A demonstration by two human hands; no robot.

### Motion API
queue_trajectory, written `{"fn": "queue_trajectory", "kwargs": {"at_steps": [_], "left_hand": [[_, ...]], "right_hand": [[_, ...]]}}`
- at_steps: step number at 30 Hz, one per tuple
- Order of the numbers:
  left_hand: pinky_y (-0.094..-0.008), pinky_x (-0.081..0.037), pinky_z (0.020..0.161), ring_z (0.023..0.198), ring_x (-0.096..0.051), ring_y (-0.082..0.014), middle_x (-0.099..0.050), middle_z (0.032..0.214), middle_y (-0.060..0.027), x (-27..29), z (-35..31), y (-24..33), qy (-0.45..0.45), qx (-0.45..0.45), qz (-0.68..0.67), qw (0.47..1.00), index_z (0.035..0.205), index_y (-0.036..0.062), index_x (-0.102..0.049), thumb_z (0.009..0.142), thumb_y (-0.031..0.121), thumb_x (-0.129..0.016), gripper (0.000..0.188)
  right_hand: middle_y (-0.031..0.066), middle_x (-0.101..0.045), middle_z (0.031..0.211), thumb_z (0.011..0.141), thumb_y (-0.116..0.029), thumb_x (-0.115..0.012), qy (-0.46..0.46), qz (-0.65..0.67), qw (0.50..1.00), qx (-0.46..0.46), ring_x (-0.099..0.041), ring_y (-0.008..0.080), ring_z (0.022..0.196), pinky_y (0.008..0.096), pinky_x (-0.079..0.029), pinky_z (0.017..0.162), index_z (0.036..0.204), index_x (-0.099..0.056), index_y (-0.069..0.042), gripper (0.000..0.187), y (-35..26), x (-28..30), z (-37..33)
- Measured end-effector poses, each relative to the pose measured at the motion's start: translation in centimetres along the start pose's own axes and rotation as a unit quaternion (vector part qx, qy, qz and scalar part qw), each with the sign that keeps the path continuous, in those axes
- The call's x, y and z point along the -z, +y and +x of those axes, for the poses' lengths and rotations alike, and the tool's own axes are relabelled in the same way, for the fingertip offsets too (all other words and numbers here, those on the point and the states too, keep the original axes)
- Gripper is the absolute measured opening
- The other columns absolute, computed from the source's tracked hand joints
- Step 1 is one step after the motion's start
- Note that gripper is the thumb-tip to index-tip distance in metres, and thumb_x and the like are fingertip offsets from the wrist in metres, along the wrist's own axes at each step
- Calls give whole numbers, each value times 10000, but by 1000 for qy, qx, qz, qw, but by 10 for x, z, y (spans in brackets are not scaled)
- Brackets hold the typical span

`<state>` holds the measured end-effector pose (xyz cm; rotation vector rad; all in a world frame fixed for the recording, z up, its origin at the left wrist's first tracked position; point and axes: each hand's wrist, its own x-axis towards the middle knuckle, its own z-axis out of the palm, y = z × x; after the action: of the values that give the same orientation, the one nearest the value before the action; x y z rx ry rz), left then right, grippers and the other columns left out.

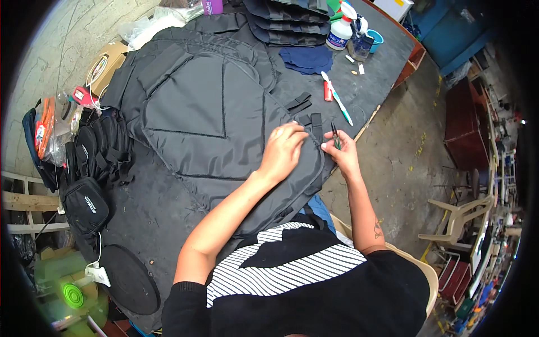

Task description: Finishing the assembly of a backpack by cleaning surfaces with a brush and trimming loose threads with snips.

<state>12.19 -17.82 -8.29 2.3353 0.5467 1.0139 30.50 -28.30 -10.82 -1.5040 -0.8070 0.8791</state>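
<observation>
A large black fabric panel (pixel 191 101) with stitched seams lies across the dark table, its near end reaching my lap. My left hand (pixel 282 150) rests on the panel's right part, fingers curled and closed on the fabric near its edge. Just right of that edge, my right hand (pixel 343 154) holds small thread snips (pixel 336 135), their dark points upward. A short black strap (pixel 317 126) sticks out from the panel between my hands. Another black strap (pixel 299 103) lies just beyond them.
Ahead on the table (pixel 376 76) are a toothbrush (pixel 338 100), a red cylinder (pixel 328 91), dark blue cloth (pixel 306 59), a spray bottle (pixel 339 35) and stacked black padded pieces (pixel 286 22). Black bags (pixel 92 151) sit at left. A plastic chair (pixel 457 219) stands on the floor to the right.
</observation>
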Motion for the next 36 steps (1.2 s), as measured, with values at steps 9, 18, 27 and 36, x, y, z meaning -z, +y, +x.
{"fn": "queue_trajectory", "kwargs": {"at_steps": [9,18,27,36], "left_hand": [[-398,-396,854,971,-598,-262,-661,952,-94,-20,35,11,-194,52,-34,979,1001,59,-636,761,-1,-543,264],[-387,-364,837,867,-563,-252,-646,870,-57,-27,34,11,-193,4,30,981,838,71,-684,734,104,-679,110],[-368,-519,767,965,-672,-265,-689,827,-163,-25,30,-3,-143,108,-193,965,837,-26,-650,770,32,-667,90],[-299,-538,812,988,-664,-216,-607,1223,-130,-23,13,3,12,50,-214,975,824,-36,-634,736,-34,-697,109]], "right_hand": [[4,-616,770,801,12,-680,6,20,996,-92,-574,68,673,192,-453,605,1001,-541,-33,248,-13,0,-7],[8,-638,799,812,-10,-684,-38,51,998,-30,-520,24,587,165,-290,433,1029,-512,-64,282,-23,6,-8],[46,-615,845,823,-120,-708,70,-246,964,73,-576,128,821,272,-467,768,1125,-579,-25,342,-32,2,-30],[89,-620,779,743,-105,-731,72,-346,922,160,-593,188,708,304,-456,643,956,-682,-23,234,-54,-2,-38]]}}
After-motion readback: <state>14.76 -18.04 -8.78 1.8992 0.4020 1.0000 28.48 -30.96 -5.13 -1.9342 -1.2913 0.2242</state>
